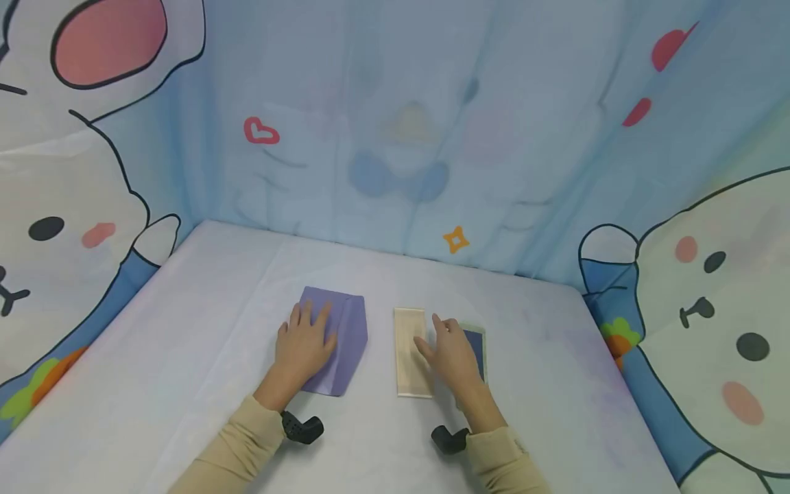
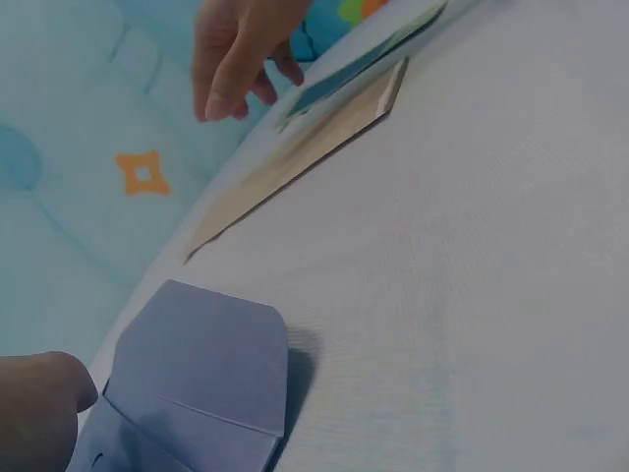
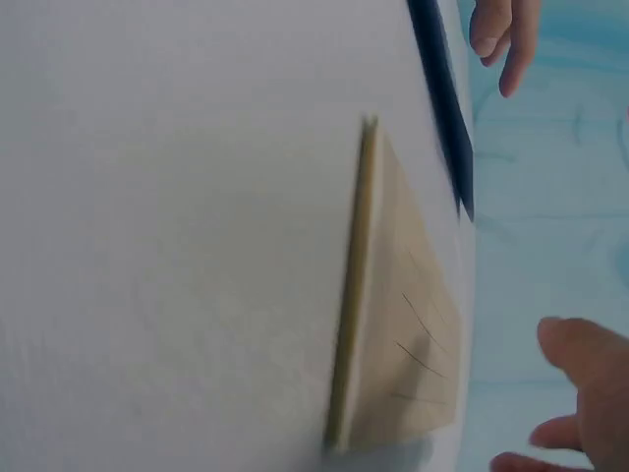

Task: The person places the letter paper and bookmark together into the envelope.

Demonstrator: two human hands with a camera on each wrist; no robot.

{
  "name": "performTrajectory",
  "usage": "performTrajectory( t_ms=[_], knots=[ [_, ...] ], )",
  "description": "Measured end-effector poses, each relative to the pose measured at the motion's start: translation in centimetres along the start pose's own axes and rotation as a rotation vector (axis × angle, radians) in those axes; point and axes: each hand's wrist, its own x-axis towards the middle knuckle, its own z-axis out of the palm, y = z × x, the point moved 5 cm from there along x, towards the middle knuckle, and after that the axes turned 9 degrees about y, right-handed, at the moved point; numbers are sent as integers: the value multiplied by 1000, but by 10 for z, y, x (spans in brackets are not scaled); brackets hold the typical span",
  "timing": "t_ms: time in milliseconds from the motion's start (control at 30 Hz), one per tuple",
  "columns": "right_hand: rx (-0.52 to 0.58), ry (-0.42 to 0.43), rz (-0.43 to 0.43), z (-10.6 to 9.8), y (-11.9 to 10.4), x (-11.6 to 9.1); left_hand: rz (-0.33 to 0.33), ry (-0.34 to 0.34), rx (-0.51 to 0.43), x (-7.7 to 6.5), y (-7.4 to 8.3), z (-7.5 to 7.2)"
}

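A purple paper envelope [image 1: 348,336] lies on the table, its flap side toward the right. My left hand [image 1: 302,351] is spread over its left half; the left wrist view shows the thumb [image 2: 44,398] beside the envelope's fold. My right hand [image 1: 455,357] hovers with loosely bent fingers, holding nothing, between two flat things. To its left is a pale wood-coloured rectangular piece [image 1: 409,357], whose layered edge and thin dark lines show in the right wrist view. Partly hidden beneath the hand is a dark blue rectangle with a pale green border [image 1: 476,343].
A white cloth covers the table [image 1: 531,329]. Behind it hangs a light blue curtain [image 1: 382,82] with cartoon animals at both sides. A black device is strapped at each wrist, above beige sleeves [image 1: 231,446].
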Motion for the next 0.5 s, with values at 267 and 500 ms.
performTrajectory(
  t_ms=[267, 500],
  knots=[
    [-116, -165, 144, 18, 0, -11, -3, 19, 14, -6, 0, 3],
    [-191, -196, 204, 23, -2, -17, 4, 5, 16, -8, -2, 6]
  ],
)
